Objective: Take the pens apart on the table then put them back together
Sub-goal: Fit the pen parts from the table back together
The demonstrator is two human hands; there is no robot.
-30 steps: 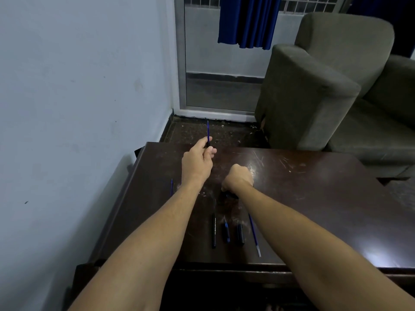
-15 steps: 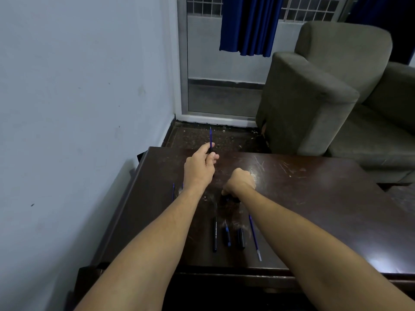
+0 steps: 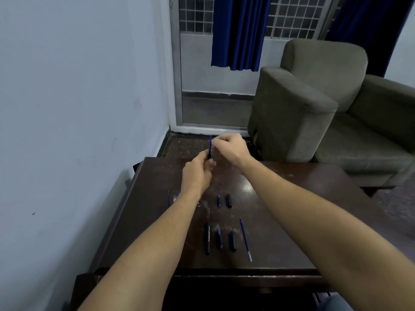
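We worked with both hands raised over the far edge of the dark wooden table [image 3: 292,198]. Our left hand [image 3: 197,173] was curled tight around the lower end of a pen, from which a thin blue refill [image 3: 210,145] stood nearly upright above the fingers. Our right hand [image 3: 231,147] sat just beside the top of that refill with its fingers bunched toward it; we could not tell whether they actually pinched the refill or only touched it. The rest of the pen parts lay loose on the table between our forearms. Nearest us was a row: a long black barrel [image 3: 207,239] on the left, then a short black and blue piece [image 3: 219,240], then a short black cap [image 3: 232,241], and on the right a second blue refill [image 3: 245,239] lying at a slight slant with a pale tip toward us. Farther out, closer to our hands, another small black and blue piece [image 3: 219,200] lay just beside another black cap [image 3: 228,200]. Left of our left wrist, a thin blue refill [image 3: 168,198] rested on the table, with something blue next to it partly hidden by the wrist. A grey armchair [image 3: 314,104] stood beyond the table, under a blue curtain [image 3: 240,32].
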